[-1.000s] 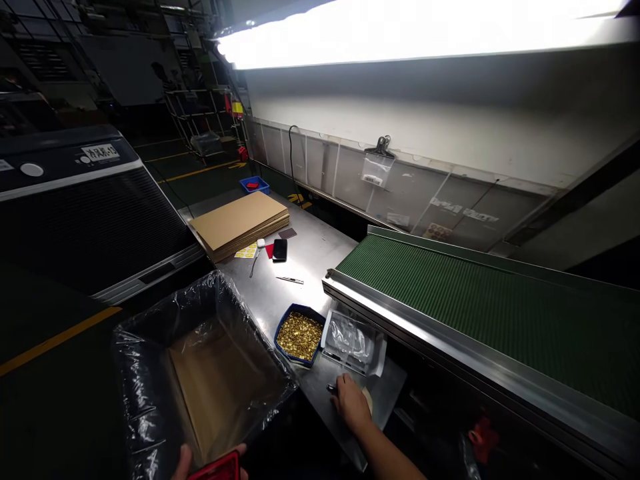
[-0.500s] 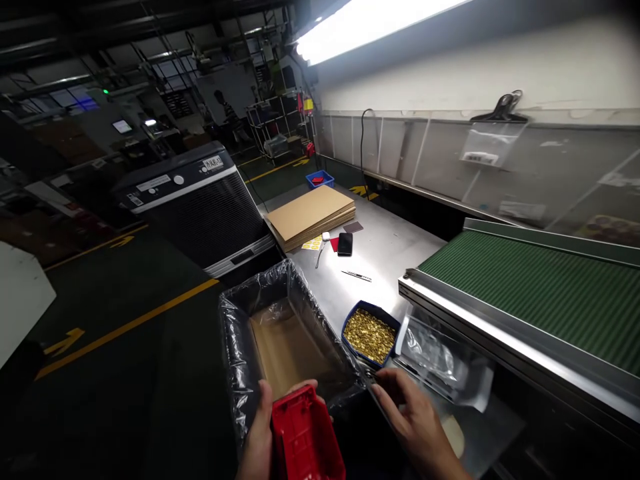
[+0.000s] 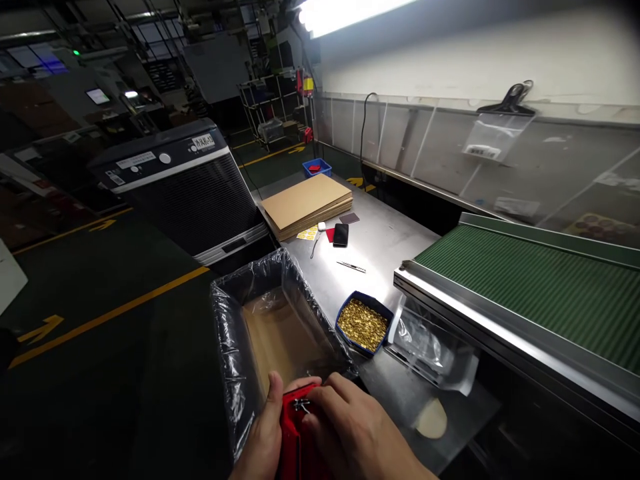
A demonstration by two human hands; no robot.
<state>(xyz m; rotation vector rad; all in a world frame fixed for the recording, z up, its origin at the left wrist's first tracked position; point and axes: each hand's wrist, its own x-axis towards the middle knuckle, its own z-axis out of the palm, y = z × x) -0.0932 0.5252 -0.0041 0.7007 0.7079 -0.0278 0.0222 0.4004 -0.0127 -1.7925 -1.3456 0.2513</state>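
While the left hand [image 3: 265,437] wraps its curled fingers round a red plastic part [image 3: 293,433], the right hand [image 3: 350,433] lies over it. Right fingertips [image 3: 313,399] pinch closed on a small metal piece [image 3: 301,404] at the part's top edge.

A steel worktable [image 3: 385,240] runs from near to far through the middle of the scene. On its near part sits a blue tray [image 3: 363,325] filled with small brass-coloured pieces, and just to its right lies a clear plastic bag [image 3: 430,347]. Left of the tray stands a cardboard box lined with clear plastic [image 3: 273,330], open at the top. Farther along the table lie a thin pen-like tool [image 3: 351,267], a black phone [image 3: 341,234] and a stack of flat cardboard sheets [image 3: 306,205]. A green conveyor belt [image 3: 530,287] fills the right side. On the left stands a dark machine with a white control strip [image 3: 170,190]. Yellow floor lines [image 3: 107,317] cross the dark floor.
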